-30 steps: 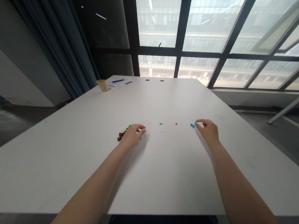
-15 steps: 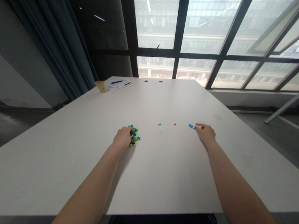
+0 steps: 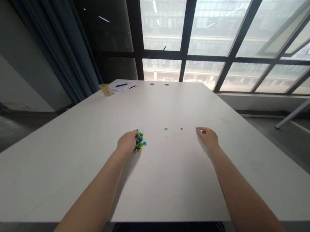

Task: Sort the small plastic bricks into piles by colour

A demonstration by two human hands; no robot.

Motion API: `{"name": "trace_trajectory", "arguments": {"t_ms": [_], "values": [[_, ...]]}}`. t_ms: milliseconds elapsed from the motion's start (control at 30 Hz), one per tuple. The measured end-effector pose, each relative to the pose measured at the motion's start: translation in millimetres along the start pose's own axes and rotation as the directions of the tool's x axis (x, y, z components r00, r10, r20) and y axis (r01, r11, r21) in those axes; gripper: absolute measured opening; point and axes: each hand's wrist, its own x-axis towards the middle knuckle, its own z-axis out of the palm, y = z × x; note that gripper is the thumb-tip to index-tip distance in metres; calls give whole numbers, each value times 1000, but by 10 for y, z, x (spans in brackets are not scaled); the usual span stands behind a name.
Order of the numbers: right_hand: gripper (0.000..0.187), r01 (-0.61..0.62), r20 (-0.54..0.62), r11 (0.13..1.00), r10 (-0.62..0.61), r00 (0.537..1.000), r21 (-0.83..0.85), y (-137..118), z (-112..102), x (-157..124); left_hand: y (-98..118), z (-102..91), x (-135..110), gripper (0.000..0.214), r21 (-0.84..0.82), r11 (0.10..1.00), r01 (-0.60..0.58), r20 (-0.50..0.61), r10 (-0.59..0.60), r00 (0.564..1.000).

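Note:
My left hand (image 3: 127,143) rests on a small heap or stack of plastic bricks (image 3: 140,141), in green, blue and yellow, with its fingers over the heap's left side. My right hand (image 3: 208,138) lies farther right on the white table (image 3: 167,179). Its fingertips are over a small blue brick (image 3: 197,130), which they mostly hide. Between the hands lie a tiny green brick (image 3: 166,129), a tiny red brick (image 3: 181,129) and a tiny yellow brick (image 3: 166,135), apart from each other.
A paper cup (image 3: 105,90) and sheets of paper with a blue pen (image 3: 122,86) stand at the table's far left corner. Dark curtains (image 3: 52,36) hang at the left, large windows (image 3: 186,34) fill the back, and the table's near edge runs below my arms.
My right hand has slid slightly left and nearer, covering more of the blue brick. My left hand stays on the heap, and the view has shifted only a little.

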Motion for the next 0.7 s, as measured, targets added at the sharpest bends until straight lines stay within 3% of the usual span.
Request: {"name": "trace_trajectory", "arguments": {"t_ms": [267, 433, 567, 700], "values": [[33, 17, 2, 1000, -17, 1000, 8, -12, -3, -22, 54, -61, -51, 25, -86, 994, -69, -175, 53, 983], [33, 46, 8, 999, -46, 999, 4, -32, 11, -39, 31, -56, -66, 22, -64, 998, -9, -139, 0, 990], [33, 61, 11, 998, -61, 998, 7, -49, 17, -49, 87, -43, -66, 15, -288, 952, -106, -106, 78, 991], [32, 72, 12, 997, -72, 997, 18, -72, 7, -61, 262, -19, -105, 15, -567, 787, -242, -112, 217, 970]]}}
